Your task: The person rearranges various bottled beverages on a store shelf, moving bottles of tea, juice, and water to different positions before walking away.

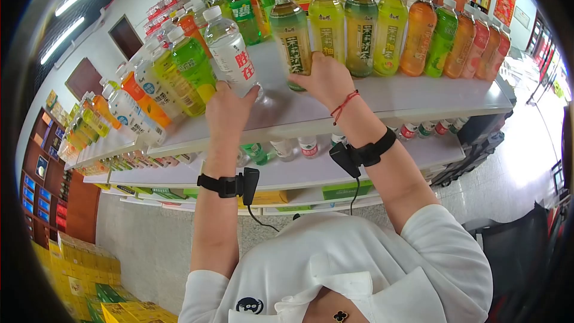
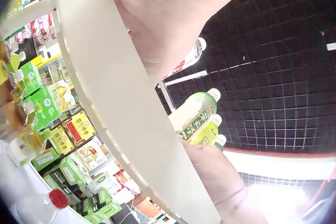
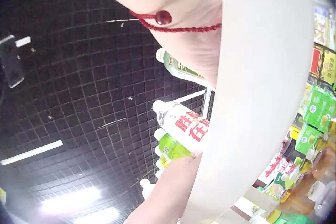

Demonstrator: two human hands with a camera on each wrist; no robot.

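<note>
The left hand (image 1: 228, 110) grips a clear bottle (image 1: 232, 51) with red lettering low down, thumb and forefinger on either side of it. A dark green-labelled tea bottle (image 1: 293, 39) stands at the shelf's front row, its lower part held by the right hand (image 1: 327, 82). Both bottles look upright on the white shelf (image 1: 275, 110). In the left wrist view, the shelf edge hides the left fingers, and the right hand (image 2: 218, 176) is at the tea bottle (image 2: 194, 113). In the right wrist view, the clear bottle (image 3: 184, 124) shows beside the left hand (image 3: 176, 184).
Right of the tea bottle runs a row of yellow-green (image 1: 391, 30) and orange bottles (image 1: 418, 36). More bottles (image 1: 194, 66) line the shelf at left. Lower shelves hold small bottles (image 1: 308, 146) and boxes (image 1: 347, 189). Yellow cartons (image 1: 84, 263) are stacked at lower left.
</note>
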